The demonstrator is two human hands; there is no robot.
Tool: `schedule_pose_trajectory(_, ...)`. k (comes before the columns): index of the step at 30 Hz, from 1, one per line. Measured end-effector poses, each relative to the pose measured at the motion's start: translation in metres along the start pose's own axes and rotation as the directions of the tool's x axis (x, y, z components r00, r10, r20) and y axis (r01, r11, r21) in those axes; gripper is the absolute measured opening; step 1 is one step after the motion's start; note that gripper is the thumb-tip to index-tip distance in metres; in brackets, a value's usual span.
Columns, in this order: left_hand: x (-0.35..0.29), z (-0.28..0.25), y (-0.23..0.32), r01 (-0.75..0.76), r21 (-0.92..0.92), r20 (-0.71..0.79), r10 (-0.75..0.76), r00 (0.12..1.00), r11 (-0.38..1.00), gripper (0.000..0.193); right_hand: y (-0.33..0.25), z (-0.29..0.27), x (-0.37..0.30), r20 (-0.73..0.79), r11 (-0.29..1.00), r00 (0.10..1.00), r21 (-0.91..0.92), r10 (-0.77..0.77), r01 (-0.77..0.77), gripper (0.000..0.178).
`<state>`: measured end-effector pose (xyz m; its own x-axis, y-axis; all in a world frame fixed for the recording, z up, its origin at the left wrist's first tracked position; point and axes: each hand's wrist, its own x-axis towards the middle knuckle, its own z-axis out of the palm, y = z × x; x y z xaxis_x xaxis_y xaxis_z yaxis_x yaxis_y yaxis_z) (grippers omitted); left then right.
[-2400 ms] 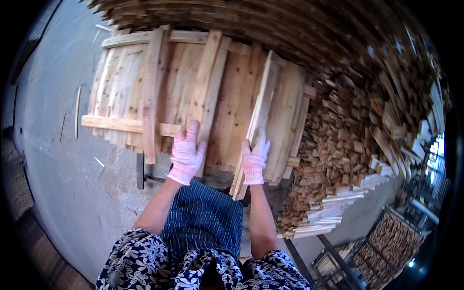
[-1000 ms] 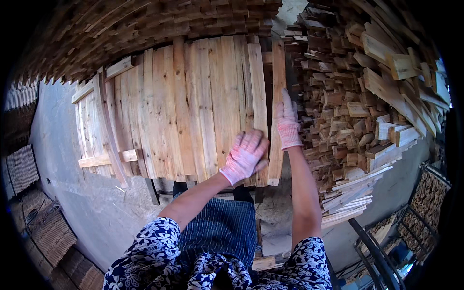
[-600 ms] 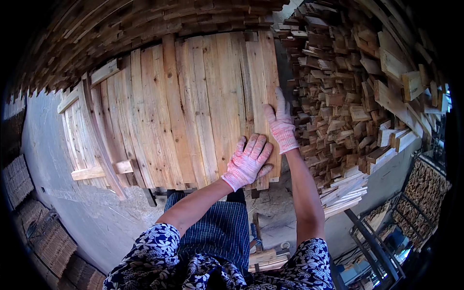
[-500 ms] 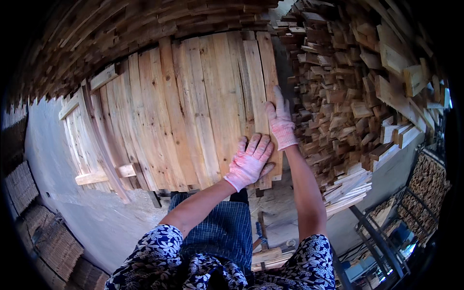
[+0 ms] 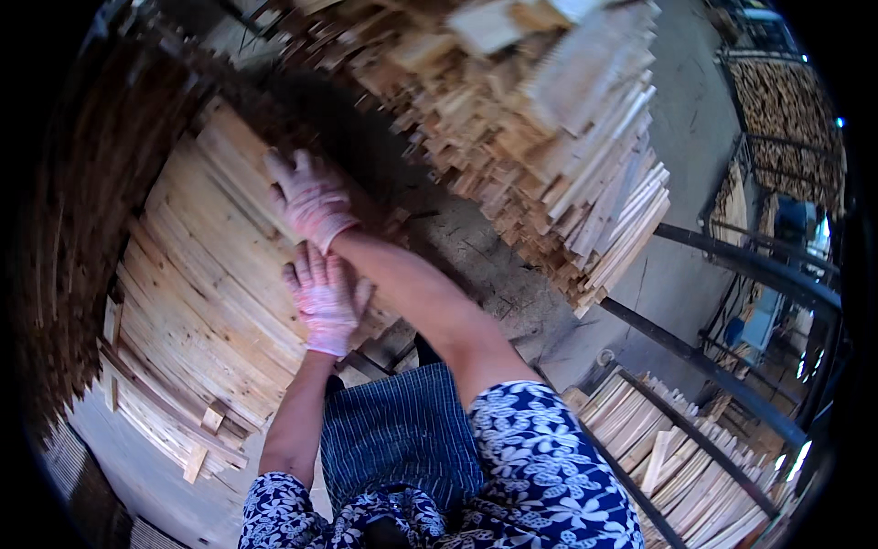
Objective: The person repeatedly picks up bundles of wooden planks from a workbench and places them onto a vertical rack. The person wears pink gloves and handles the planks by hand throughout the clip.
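A row of pale wooden planks (image 5: 206,261) lies side by side like a flat panel, at the left of the view. Both my hands wear pinkish-white knit gloves. My left hand (image 5: 327,297) rests flat on the planks near their close edge, fingers spread. Farther along, my right hand (image 5: 314,199) lies on the outermost plank (image 5: 240,151) by its right edge, fingers apart; slight blur softens it. Neither hand is wrapped round anything. The right forearm hides the near right corner of the row.
A tall stack of rough boards (image 5: 549,137) rises to the right, across a strip of littered floor (image 5: 485,265). Dark stacked wood (image 5: 73,210) borders the far left. Metal bars (image 5: 732,265) and a rack of boards (image 5: 677,457) stand at the right.
The view has turned to the right, so the planks now appear tilted at the left and more of the right side shows. Both hands stay on the planks near the right edge.
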<state>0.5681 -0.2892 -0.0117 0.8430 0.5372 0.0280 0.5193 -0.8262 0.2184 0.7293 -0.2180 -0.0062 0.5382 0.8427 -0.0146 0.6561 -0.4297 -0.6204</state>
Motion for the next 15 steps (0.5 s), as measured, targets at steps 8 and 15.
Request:
schedule_pose_trajectory(8,0.024,-0.016,0.077,0.089,-0.029,0.011,-0.088,0.996,0.996,0.069,0.12,-0.111,-0.202,-0.211,0.944,0.961,0.312,0.179,-0.107,0.04)
schedule_pose_trajectory(15,0.106,0.051,0.317,-0.212,-0.275,-0.017,0.216,0.976,0.938,0.077,0.368,-0.206,-0.34,-0.329,0.488,0.446,0.052,0.832,-0.871,0.06)
